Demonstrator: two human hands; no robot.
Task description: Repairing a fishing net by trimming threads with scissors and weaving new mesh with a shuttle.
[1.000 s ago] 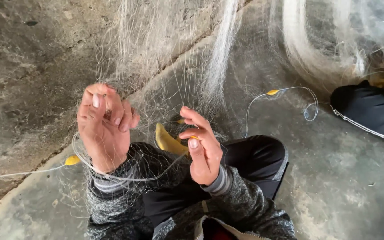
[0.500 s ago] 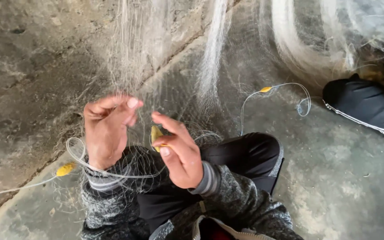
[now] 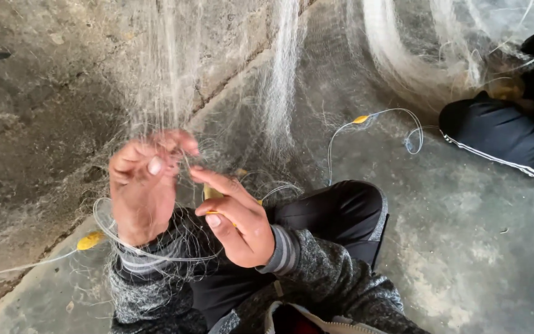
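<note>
left hand point(image 3: 143, 188) pinched on net point(image 3: 174, 80); right hand point(image 3: 236, 222) clamped on yellow needle point(image 3: 212, 193). mesh may be snagged or torn if jerked.

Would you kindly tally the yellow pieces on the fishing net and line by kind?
Yellow floats on the line: 2, one near the left wrist, one farther out on the floor
Yellow netting needle in the right hand: 1
Total: 3

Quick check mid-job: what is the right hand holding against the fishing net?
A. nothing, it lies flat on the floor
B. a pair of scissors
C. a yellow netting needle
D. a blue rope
C: a yellow netting needle shows between the fingers of the right hand, raised at the fine white net beside the left hand.
</note>
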